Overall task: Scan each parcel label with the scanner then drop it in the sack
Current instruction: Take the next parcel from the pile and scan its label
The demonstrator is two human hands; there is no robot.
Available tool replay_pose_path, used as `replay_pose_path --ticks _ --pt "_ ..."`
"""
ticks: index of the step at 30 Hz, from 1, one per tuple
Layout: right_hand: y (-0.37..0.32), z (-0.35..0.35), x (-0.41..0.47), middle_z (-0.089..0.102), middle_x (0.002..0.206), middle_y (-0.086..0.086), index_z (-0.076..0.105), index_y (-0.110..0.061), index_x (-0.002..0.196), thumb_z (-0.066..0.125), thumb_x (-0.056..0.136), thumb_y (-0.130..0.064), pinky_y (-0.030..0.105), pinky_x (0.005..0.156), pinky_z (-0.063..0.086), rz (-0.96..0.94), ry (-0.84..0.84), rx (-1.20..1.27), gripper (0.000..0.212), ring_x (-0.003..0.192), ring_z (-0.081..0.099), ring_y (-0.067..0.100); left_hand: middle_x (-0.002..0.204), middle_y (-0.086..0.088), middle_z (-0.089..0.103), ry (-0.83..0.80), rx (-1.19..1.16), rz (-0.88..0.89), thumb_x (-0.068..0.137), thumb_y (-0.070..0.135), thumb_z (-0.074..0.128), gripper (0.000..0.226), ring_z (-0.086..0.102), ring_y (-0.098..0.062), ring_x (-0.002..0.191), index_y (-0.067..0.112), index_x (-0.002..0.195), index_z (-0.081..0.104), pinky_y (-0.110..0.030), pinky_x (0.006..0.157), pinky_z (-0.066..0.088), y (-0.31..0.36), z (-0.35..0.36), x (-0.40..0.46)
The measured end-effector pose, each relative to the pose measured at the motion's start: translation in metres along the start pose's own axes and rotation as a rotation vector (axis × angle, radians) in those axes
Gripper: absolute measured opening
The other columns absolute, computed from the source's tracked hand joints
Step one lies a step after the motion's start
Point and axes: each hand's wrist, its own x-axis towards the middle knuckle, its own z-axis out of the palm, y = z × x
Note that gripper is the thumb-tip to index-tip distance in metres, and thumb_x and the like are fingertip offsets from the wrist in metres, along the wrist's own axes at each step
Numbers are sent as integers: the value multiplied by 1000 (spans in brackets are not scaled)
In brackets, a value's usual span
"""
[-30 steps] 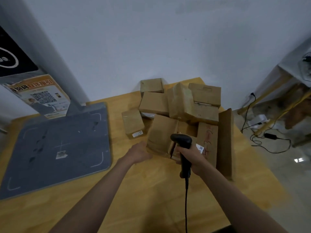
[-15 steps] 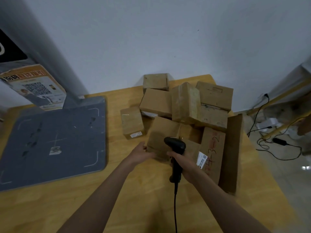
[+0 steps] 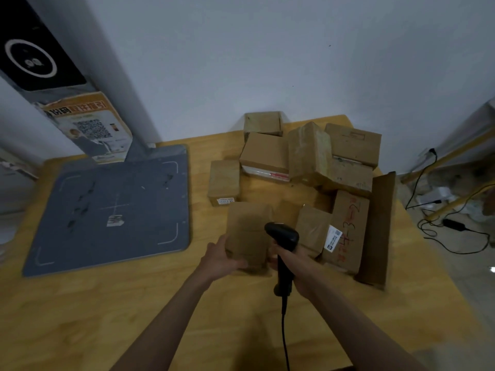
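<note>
Parcel (image 3: 247, 234) is gripped at its near left corner by left hand (image 3: 221, 259) on table (image 3: 134, 303), scanner (image 3: 282, 253) is held by its handle in right hand (image 3: 294, 263), touching parcel's right side, more boxes (image 3: 308, 156) are piled behind.

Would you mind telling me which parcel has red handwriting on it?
The flat parcel right of the scanner, beside the tall upright carton; it alone bears red writing and a white sticker.

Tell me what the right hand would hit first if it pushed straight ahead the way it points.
Probably the small box just beyond the right hand and its scanner; depth is unclear.
</note>
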Motion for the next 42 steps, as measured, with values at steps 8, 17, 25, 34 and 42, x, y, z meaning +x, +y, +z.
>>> replay_pose_path --ticks 8,17,25,34,42 --pt "34 19 -31 58 98 13 64 -3 116 68 92 -7 45 85 55 20 -67 39 25 82 62 26 150 -2 37 -31 -102 23 53 58 87 119 45 -18 128 25 153 32 -27 98 46 -48 3 -44" --pt "58 34 -68 60 99 9 64 -8 118 66 93 -10 33 74 44 -55 -17 -39 25 90 55 24 149 1 46 -17 -115 14 74 66 73 93 46 -19 131 21 149 42 -25 90 38 -65 14 -81" --pt "94 44 -99 60 97 11 67 -9 107 66 91 -7 38 79 46 -69 49 46 16 90 56 27 144 1 50 -9 95 35 78 82 50 84 41 -26 135 26 141 54 -36 109 37 -75 31 -104" --pt "104 68 -128 70 97 9 66 -13 97 63 96 -6 41 88 52 -150 -45 134 8 98 68 29 130 -3 42 238 165 174 68 61 77 105 51 -27 119 31 151 21 -36 91 49 -81 34 -134" --pt "92 93 -150 77 112 2 68 -15 123 68 95 -12 33 85 59 -327 -74 93 28 106 73 18 124 2 59 324 208 90 59 93 45 91 51 -26 119 28 123 53 -44 97 48 -77 -12 -164"
